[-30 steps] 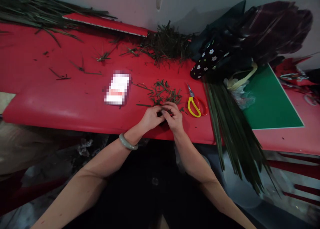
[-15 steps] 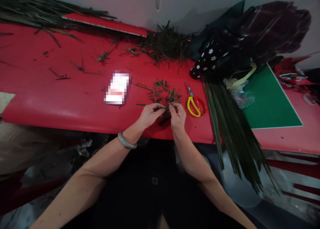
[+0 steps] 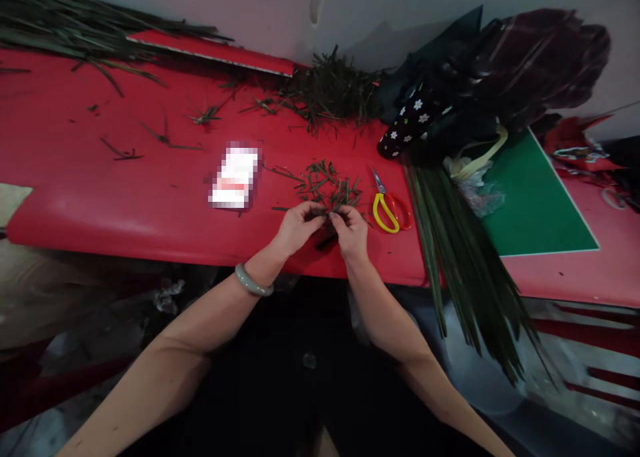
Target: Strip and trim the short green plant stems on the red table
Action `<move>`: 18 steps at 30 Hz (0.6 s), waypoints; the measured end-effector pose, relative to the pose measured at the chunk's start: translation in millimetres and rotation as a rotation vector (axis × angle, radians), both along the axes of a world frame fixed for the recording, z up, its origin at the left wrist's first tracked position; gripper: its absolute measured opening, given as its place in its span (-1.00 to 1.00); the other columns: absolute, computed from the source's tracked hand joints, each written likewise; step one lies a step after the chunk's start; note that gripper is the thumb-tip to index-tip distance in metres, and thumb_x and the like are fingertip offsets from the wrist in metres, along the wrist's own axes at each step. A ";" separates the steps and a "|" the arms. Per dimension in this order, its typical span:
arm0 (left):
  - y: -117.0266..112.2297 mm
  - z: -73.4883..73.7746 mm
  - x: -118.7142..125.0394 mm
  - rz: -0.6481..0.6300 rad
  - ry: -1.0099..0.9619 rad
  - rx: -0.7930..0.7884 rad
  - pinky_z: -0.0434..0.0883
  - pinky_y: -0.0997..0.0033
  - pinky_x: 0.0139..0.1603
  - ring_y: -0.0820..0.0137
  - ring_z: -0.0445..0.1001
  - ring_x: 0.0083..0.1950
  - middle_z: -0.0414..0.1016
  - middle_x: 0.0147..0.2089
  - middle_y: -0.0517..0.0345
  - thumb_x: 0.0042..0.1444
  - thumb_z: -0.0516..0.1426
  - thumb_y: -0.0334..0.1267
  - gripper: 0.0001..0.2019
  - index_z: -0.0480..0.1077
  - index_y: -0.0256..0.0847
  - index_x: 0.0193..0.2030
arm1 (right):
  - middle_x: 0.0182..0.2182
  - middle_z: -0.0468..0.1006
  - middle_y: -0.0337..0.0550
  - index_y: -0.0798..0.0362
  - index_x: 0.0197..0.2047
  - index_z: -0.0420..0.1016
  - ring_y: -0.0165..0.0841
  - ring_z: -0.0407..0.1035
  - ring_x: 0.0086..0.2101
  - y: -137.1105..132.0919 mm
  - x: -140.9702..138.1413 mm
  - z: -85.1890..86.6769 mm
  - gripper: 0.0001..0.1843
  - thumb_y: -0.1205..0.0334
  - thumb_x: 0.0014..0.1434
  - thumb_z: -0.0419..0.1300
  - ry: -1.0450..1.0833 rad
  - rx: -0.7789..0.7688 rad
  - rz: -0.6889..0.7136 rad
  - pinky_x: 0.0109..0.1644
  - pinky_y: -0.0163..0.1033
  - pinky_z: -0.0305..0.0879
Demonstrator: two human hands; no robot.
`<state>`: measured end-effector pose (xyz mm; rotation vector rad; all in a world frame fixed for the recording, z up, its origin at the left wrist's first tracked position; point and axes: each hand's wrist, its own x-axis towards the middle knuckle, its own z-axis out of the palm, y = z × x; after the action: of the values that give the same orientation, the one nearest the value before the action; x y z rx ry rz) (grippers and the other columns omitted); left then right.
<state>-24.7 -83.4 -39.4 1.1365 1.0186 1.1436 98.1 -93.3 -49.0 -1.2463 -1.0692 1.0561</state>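
Observation:
My left hand (image 3: 299, 229), with a grey-green bangle (image 3: 253, 282) on its wrist, pinches at a dark green leaf strip (image 3: 327, 241) near the table's front edge. Close against it, my right hand (image 3: 353, 233) is closed on the same piece, thumb and fingertips together. The fingers hide most of the strip; a dark end shows below them. Just beyond the fingertips lies a scatter of short leaf cuttings (image 3: 325, 177). Scissors (image 3: 385, 210) with one yellow and one red handle lie to the right of my right hand.
A blurred-out bright rectangle (image 3: 235, 177) lies left on the red tabletop (image 3: 125, 210). Long leaves (image 3: 460, 257) hang over the front edge at right, beside a green board (image 3: 545, 204). A heap of cuttings (image 3: 335, 90) and a flower-patterned black item (image 3: 405, 127) are at the back.
My right hand has shifted slightly left, bringing its fingertips closer to those of my left hand. The left hand has barely moved.

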 end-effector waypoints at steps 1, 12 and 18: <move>-0.1 0.4 -0.1 0.002 0.006 -0.001 0.36 0.48 -0.31 0.53 0.37 -0.41 0.43 -0.42 0.21 -0.16 0.15 -0.33 -0.85 0.38 -0.27 -0.37 | -0.57 0.36 -0.35 0.03 -0.38 0.35 -0.52 0.22 -0.60 0.1 0.2 -0.2 -0.78 0.09 -0.08 0.20 -0.021 0.001 0.003 -0.55 -0.37 0.22; 0.2 6.3 -0.5 -0.043 0.030 -0.047 0.29 0.53 -0.43 0.57 0.31 -0.50 0.39 -0.52 0.24 -0.18 0.17 -0.32 -0.90 0.37 -0.30 -0.47 | -0.56 0.33 -0.29 0.04 -0.49 0.29 -0.44 0.26 -0.48 -2.2 1.7 5.2 -0.81 0.10 0.01 0.11 -0.413 0.077 -0.063 -0.39 -0.31 0.24; -0.1 5.2 -2.1 -0.024 -0.059 -0.063 0.31 0.50 -0.38 0.55 0.33 -0.48 0.40 -0.50 0.23 -0.12 0.15 -0.25 -0.87 0.41 -0.28 -0.43 | -0.47 0.41 -0.28 0.01 -0.33 0.33 -0.44 0.31 -0.48 -2.0 1.0 1.1 -0.78 0.07 -0.02 0.14 -0.190 0.041 0.059 -0.40 -0.29 0.31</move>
<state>-26.8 -83.6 -34.2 1.0570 0.9859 1.1122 99.1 -95.4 -47.9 -1.3084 -1.2727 0.9692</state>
